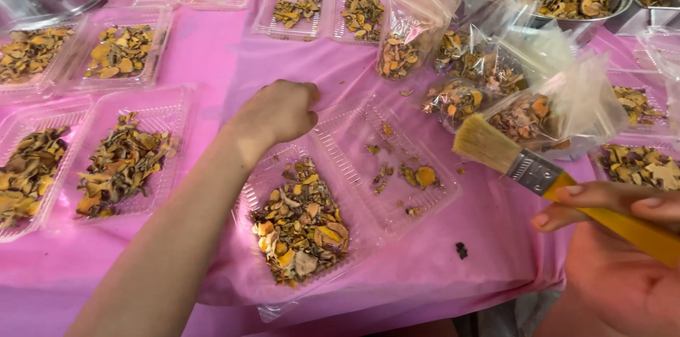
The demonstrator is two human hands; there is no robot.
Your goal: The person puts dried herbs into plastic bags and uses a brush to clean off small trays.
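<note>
site: food-packing workbench | shown by: pink table cover [212, 60], dried slices portioned into clear trays [120, 57], bags [404, 39], metal bowl [602, 11]

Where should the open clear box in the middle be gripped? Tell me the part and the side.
Probably grip the clear box by the near rim of its filled half, coming from the table's near edge. That half holds the dried pieces; the lid half is flimsy. The left hand already rests at the far edge; the right hand holds the brush.

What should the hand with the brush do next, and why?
Probably sweep the brush across the open clear tray. Its lid half holds only a few loose yellow-brown scraps, the other half holds the pile, and the left hand steadies the tray's edge. The right hand holds the bristles just beside it.
</note>
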